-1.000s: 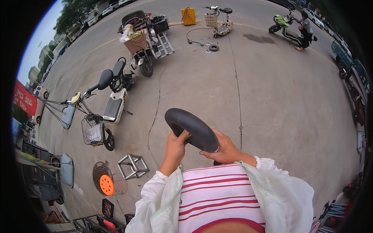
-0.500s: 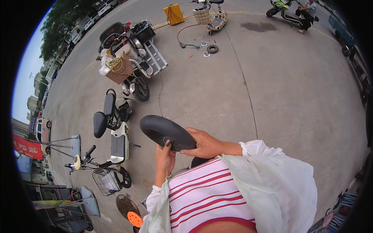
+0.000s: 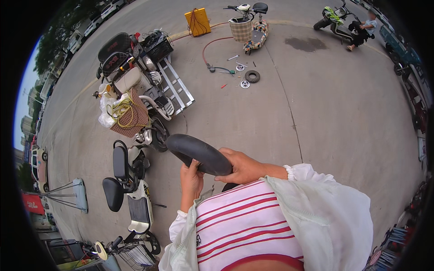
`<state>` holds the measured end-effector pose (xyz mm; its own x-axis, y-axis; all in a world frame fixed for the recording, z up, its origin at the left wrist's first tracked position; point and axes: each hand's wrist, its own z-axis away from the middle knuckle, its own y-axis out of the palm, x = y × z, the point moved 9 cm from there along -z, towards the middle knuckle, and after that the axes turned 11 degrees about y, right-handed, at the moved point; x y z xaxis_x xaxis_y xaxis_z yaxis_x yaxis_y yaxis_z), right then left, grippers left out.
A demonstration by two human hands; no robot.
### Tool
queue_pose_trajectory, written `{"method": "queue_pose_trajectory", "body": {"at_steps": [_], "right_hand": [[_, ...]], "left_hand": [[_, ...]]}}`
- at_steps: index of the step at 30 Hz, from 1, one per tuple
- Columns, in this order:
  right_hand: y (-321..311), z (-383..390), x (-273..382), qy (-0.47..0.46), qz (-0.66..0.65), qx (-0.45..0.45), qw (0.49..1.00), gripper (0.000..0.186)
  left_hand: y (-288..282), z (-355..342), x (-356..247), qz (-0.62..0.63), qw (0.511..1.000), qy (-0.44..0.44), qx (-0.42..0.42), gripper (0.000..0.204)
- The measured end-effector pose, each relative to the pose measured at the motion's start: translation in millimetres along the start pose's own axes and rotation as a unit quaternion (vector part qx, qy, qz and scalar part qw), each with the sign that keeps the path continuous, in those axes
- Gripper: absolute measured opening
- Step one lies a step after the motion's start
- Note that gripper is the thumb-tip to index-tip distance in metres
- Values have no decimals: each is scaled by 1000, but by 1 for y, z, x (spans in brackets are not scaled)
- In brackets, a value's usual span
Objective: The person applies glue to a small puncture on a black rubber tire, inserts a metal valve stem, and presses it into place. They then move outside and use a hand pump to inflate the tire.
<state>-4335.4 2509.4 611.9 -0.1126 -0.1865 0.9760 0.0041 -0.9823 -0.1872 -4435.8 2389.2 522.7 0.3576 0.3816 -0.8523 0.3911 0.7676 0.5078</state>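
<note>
A plump black inner tube is held up in front of my body, tilted, with its far left side raised. My right hand grips its right end, thumb below and fingers behind. At the near edge, my left hand pinches the tube with its thumb raised against the inner side; some fingers are hidden. On the ground farther ahead lie a small black tyre, a silver wheel rim half and another rim half, both apart from my hands.
A red air hose and several tools lie near a scooter with a plaid basket. A yellow box stands behind. At left are a loaded cargo trike and a white electric bike. A person sits by a green scooter.
My view has tipped up, so the ground items and vehicles appear lower. The tube has turned slightly in my hands; its metal valve, seen earlier by my left thumb, is now hidden.
</note>
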Motion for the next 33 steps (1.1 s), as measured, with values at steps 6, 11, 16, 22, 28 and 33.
{"method": "queue_pose_trajectory", "body": {"at_steps": [6,11,16,22,28,33], "right_hand": [[-104,-110,3,33,-22,-132,990,54],[-184,-223,-43,71,-100,-128,984,52],[-255,-335,-35,-7,-70,-91,993,50],[-327,-478,-35,-45,-71,-30,996,49],[-400,-595,-60,-23,-82,-16,996,55],[-487,-696,-100,94,-208,-93,969,57]], "left_hand": [[55,-170,-18,-14,998,-42,43,20],[69,-312,1,-87,991,-58,88,18],[70,-430,-15,-77,997,-25,15,18],[52,-561,-36,-42,998,-29,-26,26],[66,-699,-35,-79,996,-13,-49,25],[115,-852,-16,-48,993,-105,25,25]]}}
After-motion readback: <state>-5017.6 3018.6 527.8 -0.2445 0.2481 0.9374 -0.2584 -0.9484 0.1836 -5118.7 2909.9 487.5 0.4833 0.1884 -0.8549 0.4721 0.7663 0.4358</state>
